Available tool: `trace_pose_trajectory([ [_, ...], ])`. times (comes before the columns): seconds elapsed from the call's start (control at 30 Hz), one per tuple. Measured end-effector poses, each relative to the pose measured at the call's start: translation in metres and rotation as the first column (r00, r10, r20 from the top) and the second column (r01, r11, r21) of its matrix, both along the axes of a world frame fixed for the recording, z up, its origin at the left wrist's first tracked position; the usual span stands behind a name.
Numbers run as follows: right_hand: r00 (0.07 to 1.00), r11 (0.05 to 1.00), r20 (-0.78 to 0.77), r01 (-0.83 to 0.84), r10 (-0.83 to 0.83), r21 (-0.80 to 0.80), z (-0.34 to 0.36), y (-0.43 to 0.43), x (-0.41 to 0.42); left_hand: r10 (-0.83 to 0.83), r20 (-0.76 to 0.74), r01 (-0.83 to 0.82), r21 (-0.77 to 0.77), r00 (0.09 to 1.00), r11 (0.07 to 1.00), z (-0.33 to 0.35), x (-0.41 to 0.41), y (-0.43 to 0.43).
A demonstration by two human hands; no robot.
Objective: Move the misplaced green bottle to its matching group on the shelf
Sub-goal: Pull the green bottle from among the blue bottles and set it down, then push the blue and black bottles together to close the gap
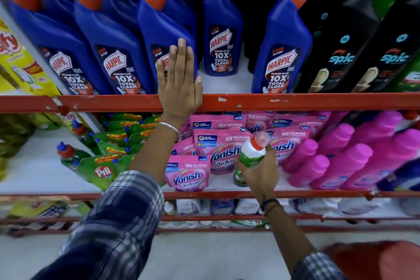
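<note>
Gripping green bottle (251, 152), R hand (261, 174).

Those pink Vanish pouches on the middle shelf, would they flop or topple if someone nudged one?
Probably floppy: the pink pouches look like soft bags and lean on one another. A nudge would likely tip one, perhaps shifting its neighbours. They look unlikely to roll, unlike the pink bottles beside them.

Left hand (179, 79) flat, fingers (181, 52) extended upward, right hand (261, 173) curled closed, both arms outstretched
</note>
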State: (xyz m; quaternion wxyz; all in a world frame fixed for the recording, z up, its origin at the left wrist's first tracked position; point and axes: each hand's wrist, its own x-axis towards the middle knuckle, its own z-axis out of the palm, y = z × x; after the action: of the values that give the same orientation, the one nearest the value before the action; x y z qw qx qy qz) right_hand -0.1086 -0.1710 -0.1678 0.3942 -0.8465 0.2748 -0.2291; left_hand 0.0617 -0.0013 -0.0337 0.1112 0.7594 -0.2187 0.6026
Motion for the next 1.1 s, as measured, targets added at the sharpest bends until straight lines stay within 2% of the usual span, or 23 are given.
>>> trace_pose_trajectory([
  [0.23,0.999,0.999,0.009,-0.043,0.043,-0.031,-0.003,0.001,-0.009,0.018,0.001,-0.018,0.014,1.000,1.000,0.001,0.000,0.000],
  [0.3,0.997,0.994,0.041,-0.057,0.061,-0.089,0.001,-0.001,-0.013,0.018,0.006,-0.019,0.020,1.000,1.000,0.001,-0.001,0.000],
  [0.43,0.945,0.968,0.318,0.005,0.078,-0.252,0.035,-0.012,-0.007,0.006,0.014,-0.006,0.018,1.000,1.000,0.001,-0.002,0.000],
  [0.5,0.868,0.960,0.488,0.056,0.088,-0.274,0.072,-0.016,0.008,0.003,0.010,-0.003,0.014,1.000,1.000,0.001,-0.002,0.000],
  [0.57,0.807,0.961,0.586,0.103,0.069,-0.256,0.115,-0.017,0.025,0.005,0.006,-0.005,0.010,1.000,1.000,0.002,-0.003,0.000],
  [0.7,0.850,0.980,0.525,0.131,-0.033,-0.152,0.168,-0.014,0.054,-0.002,0.004,0.002,0.005,1.000,1.000,0.003,-0.003,0.000],
  [0.87,0.920,0.973,0.380,0.167,-0.096,-0.159,0.166,-0.009,0.075,-0.009,-0.008,0.010,0.005,1.000,1.000,0.002,-0.003,0.001],
  [1.1,0.870,0.990,0.481,0.140,-0.109,-0.028,0.170,-0.012,0.077,-0.044,-0.024,0.045,0.008,0.999,0.999,0.002,-0.003,0.001],
])
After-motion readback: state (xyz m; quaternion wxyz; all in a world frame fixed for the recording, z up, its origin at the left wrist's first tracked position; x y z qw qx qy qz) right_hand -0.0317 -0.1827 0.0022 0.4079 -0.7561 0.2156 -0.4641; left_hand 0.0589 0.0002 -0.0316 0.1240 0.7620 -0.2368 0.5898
